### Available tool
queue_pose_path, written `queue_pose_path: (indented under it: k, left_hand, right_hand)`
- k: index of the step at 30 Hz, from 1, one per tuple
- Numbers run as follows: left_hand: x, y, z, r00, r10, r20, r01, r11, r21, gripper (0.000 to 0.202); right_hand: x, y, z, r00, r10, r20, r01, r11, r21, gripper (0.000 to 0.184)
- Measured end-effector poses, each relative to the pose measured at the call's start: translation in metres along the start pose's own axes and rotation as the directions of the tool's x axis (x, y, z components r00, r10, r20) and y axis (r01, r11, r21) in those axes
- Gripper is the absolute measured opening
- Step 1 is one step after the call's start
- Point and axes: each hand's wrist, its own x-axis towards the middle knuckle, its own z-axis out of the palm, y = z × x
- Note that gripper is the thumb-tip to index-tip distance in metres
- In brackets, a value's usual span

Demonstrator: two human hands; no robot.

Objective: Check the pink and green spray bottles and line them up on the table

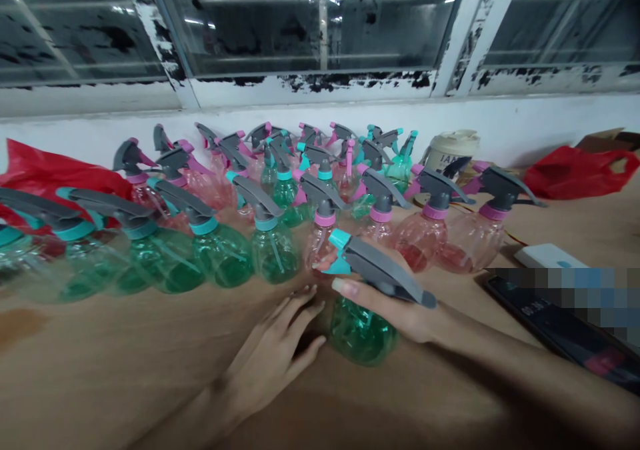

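Observation:
My right hand (395,307) is wrapped round the neck of a green spray bottle (363,333), just under its grey and turquoise trigger head. The bottle is close to upright over the table, and I cannot tell whether its base touches the wood. To its left, my left hand (277,347) lies low over the table with fingers stretched out and nothing in them. Beyond both hands stands a row of spray bottles, green ones (223,257) with turquoise collars on the left and pink ones (470,240) with pink collars on the right.
More spray bottles (285,190) crowd behind the front row. Red plastic bags (55,177) lie at the left and right. A lidded paper cup (453,149) stands at the back. At right are a phone (550,330) and a white box (550,257). A windowed wall (320,93) bounds the table.

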Motion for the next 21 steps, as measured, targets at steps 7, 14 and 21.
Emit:
queue_pose_path:
  k: [7, 14, 21]
  left_hand:
    - [-0.0006, -0.0006, 0.0014, 1.000, -0.012, 0.004, 0.012, 0.999, -0.032, 0.036]
    - [-0.0009, -0.0019, 0.0039, 1.000, -0.013, 0.013, 0.014, 1.000, -0.021, 0.040]
    - [0.0015, -0.0003, 0.0013, 0.999, 0.002, 0.038, -0.001, 1.000, -0.012, 0.040]
  right_hand:
    - [-0.0029, -0.0019, 0.0010, 0.999, -0.001, -0.045, 0.000, 0.999, -0.039, 0.014]
    - [-0.0029, 0.0043, 0.0011, 0.999, -0.039, -0.017, 0.038, 0.999, -0.026, 0.017]
    - [-0.0033, 0.0040, 0.0004, 0.999, -0.028, -0.041, 0.026, 0.998, -0.050, 0.018]
